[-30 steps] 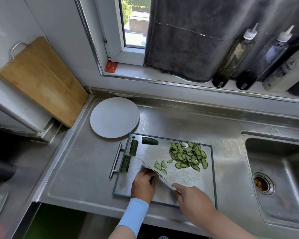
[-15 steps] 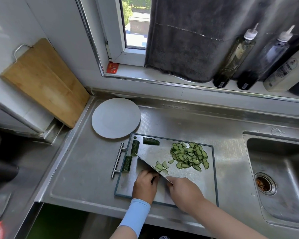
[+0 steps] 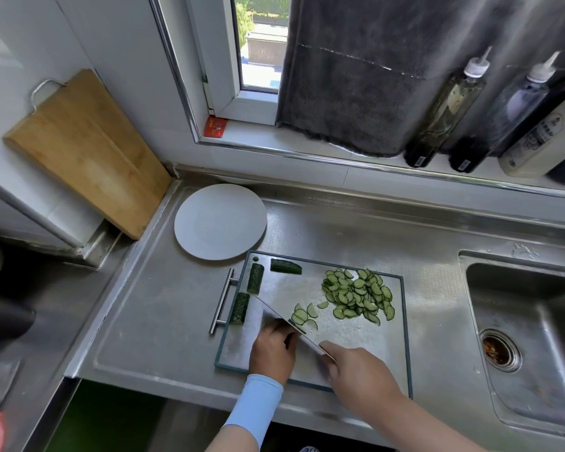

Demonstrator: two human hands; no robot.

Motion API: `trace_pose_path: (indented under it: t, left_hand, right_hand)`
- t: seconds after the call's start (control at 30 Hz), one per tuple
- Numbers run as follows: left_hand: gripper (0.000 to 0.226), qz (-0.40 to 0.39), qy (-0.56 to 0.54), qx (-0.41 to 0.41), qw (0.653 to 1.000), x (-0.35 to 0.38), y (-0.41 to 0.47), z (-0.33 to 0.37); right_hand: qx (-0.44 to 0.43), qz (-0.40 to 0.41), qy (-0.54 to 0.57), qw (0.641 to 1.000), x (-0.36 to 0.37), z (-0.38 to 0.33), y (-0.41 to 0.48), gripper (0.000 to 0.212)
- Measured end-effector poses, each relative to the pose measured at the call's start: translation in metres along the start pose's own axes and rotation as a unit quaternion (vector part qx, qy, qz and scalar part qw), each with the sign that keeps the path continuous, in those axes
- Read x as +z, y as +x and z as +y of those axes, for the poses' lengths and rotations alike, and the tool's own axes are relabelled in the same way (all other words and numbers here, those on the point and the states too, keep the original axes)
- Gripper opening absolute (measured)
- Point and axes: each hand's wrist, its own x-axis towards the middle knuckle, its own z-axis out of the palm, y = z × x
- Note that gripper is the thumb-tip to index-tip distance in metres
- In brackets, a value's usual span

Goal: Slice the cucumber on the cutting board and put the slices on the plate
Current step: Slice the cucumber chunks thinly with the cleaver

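Note:
A steel cutting board [image 3: 356, 340] with a dark rim lies on the counter. A heap of cucumber slices [image 3: 357, 296] sits at its back right, and a few fresh slices [image 3: 302, 314] lie beside the knife blade [image 3: 276, 314]. Three unsliced cucumber pieces rest at the board's left and back: one [image 3: 240, 308], another [image 3: 255, 278], a third [image 3: 286, 266]. My right hand [image 3: 359, 370] grips the knife handle. My left hand [image 3: 273, 350] is curled on the board against the blade; what it holds down is hidden. The white plate [image 3: 221, 221] stands bare behind the board.
A sink [image 3: 529, 337] with a drain opens to the right. A wooden board [image 3: 85, 151] leans on the wall at left. Three bottles [image 3: 444, 109] stand on the window sill beside a hanging grey towel [image 3: 356, 70]. The board's bar handle [image 3: 222, 300] sticks out left.
My right hand and the knife have shifted slightly left along the board, the blade tip nearing the left cucumber pieces. A few more slices lie beside the blade.

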Motion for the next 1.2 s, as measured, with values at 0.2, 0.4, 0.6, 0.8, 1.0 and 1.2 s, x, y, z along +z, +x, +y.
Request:
trace_pose_path:
  t: [0.2, 0.4, 0.6, 0.8, 1.0, 1.2]
  left_hand:
    - [0.026, 0.009, 0.0, 0.0, 1.0, -0.001, -0.001, 0.001]
    - [0.025, 0.004, -0.004, -0.001, 1.0, 0.0, 0.0, 0.0]
    - [0.025, 0.003, -0.014, -0.003, 1.0, 0.003, -0.002, -0.004]
    - [0.023, -0.006, -0.018, 0.006, 1.0, 0.002, -0.004, -0.004]
    - [0.024, 0.004, -0.01, 0.004, 1.0, 0.001, -0.003, -0.002]
    - [0.025, 0.012, -0.002, -0.011, 1.0, -0.001, -0.003, 0.001]
  right_hand:
    - [0.011, -0.011, 0.0, 1.0, -0.003, 0.01, -0.012, 0.011]
    - [0.02, -0.018, 0.021, 0.999, -0.001, 0.009, -0.009, 0.013]
    - [0.032, -0.036, 0.038, 0.998, -0.001, 0.0, 0.004, 0.014]
    - [0.021, -0.031, 0.04, 0.999, 0.0, -0.012, 0.022, 0.019]
    - [0.014, -0.025, 0.03, 0.999, 0.0, -0.013, 0.021, 0.023]
    - [0.0, -0.008, 0.013, 1.0, 0.0, -0.012, 0.01, 0.011]
